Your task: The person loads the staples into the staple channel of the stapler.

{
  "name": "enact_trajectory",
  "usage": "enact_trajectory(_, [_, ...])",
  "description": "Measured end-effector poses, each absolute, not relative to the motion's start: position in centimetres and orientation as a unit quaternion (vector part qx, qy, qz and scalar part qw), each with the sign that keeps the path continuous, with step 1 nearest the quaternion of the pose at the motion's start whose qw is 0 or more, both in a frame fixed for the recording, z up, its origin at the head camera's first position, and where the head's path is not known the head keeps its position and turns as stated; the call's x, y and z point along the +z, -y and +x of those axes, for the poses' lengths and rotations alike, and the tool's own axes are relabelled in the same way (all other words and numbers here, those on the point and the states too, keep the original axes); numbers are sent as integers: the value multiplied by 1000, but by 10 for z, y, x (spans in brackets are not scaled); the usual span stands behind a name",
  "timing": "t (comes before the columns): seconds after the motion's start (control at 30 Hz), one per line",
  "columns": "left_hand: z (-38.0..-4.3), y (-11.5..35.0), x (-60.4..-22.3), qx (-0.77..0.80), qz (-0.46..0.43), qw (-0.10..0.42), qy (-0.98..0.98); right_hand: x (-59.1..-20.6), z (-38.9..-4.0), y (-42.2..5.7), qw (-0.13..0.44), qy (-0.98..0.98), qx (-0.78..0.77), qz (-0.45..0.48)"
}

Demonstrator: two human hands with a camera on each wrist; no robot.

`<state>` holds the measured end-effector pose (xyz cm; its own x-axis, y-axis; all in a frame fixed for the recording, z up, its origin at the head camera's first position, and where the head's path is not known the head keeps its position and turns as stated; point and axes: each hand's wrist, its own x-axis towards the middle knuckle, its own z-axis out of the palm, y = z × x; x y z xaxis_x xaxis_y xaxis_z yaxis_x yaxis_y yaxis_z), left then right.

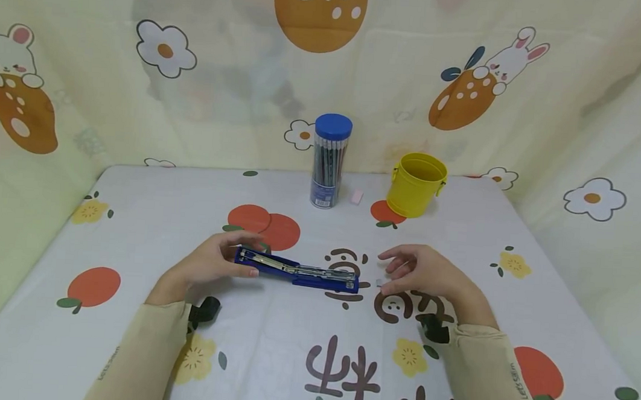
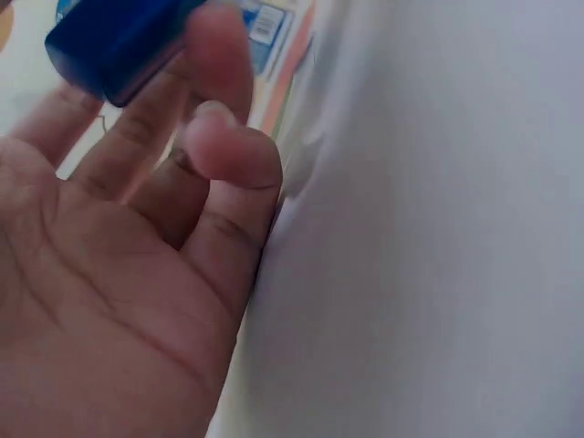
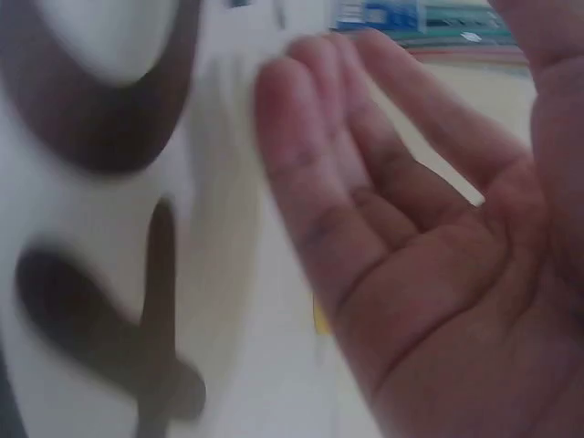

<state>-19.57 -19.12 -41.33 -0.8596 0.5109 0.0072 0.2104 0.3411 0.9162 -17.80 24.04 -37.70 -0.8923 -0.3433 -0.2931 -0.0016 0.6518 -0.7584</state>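
A blue stapler (image 1: 297, 270), swung open so its metal inside shows, lies lengthwise in front of me. My left hand (image 1: 214, 259) grips its left end between thumb and fingers. In the left wrist view, the blue end of the stapler (image 2: 114, 46) shows beyond the palm, near the fingers. To the right of the stapler, my right hand (image 1: 428, 272) has its fingers loosely bent, apart from the stapler. A tiny greyish piece (image 1: 379, 282) sits by its thumb tip; whether they touch is unclear. The right wrist view shows bent fingers (image 3: 319, 164) with nothing between them.
At the back of the table stands a clear tub of pencils (image 1: 328, 164) with a blue lid. Beside it lies a small pale pink block (image 1: 357, 196). Farther right is a yellow bucket (image 1: 415, 190). A patterned curtain (image 1: 222, 110) hangs behind the table.
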Motion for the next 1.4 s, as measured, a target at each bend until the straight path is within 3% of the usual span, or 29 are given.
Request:
enact_trajectory(0.23, [-198, 190, -424, 554, 255, 142, -779, -389, -179, -238, 235, -867, -432, -82])
enact_trajectory(0.47, [-197, 195, -425, 567, 223, 143, -780, -393, -181, -240, 239, -858, -446, -88])
enact_trajectory(1.4, [-199, 197, -429, 594, 166, 170, -769, -396, -184, -229, 193, -909, -364, -67])
